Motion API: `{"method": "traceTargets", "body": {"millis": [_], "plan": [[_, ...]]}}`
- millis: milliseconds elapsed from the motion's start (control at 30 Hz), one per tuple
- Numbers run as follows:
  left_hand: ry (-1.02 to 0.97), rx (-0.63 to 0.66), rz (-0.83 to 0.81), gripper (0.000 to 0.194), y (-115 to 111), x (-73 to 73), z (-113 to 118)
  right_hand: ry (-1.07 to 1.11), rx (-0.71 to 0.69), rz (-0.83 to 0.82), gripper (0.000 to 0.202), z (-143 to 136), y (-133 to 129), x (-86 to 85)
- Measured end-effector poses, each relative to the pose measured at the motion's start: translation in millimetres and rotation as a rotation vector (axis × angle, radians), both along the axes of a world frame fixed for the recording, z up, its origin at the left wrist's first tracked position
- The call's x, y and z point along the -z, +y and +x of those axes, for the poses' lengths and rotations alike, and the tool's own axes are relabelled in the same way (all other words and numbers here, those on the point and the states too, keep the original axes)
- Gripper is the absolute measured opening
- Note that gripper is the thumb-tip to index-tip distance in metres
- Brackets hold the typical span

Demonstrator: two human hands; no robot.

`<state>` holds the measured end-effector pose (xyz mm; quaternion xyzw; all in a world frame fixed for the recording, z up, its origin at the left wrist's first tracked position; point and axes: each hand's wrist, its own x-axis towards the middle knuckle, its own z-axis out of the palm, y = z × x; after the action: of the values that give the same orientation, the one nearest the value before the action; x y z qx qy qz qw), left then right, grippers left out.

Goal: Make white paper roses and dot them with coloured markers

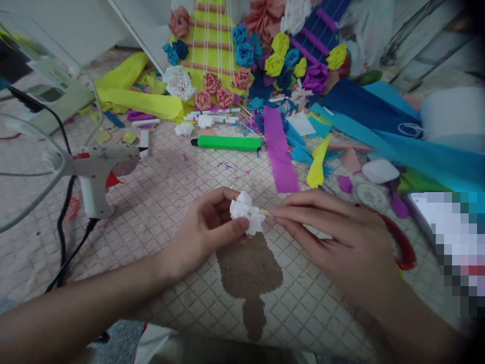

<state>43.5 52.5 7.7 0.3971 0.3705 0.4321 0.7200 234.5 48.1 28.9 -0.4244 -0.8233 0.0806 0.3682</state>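
Note:
Between my two hands is a small white paper flower (242, 207) with ruffled petals. My left hand (217, 220) pinches it, thumb across its lower front and fingers behind. From the right, my right hand (322, 220) grips a thin pale stick (266, 213) between thumb and fingertips; the stick's tip meets the flower's right side. Whether the stick goes into the paper or only touches it, I cannot tell. A strip of purple crepe paper (280, 151) lies just beyond my right fingers. Further up sits a green utility knife or marker-like tool (229, 143).
A white glue gun (93, 172) with cables stands at left. Paper-covered guitar shapes with crepe roses (212, 83) lean at the back. Blue crepe strips (379, 111), a paper roll (452, 119), red-handled scissors (407, 253) and a blurred-out phone (428, 212) are at right.

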Motion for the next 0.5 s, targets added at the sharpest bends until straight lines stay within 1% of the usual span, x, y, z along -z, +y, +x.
{"method": "traceTargets", "body": {"millis": [167,500], "plan": [[-0.021,0.017,-0.027,0.017,-0.4,-4.5,2.0,-0.005,-0.006,0.003,0.017,2.3,0.2,-0.3],[-0.025,0.015,-0.053,0.016,0.6,-6.9,2.1,-0.045,-0.023,0.055,0.02,1.6,0.7,-0.3]]}}
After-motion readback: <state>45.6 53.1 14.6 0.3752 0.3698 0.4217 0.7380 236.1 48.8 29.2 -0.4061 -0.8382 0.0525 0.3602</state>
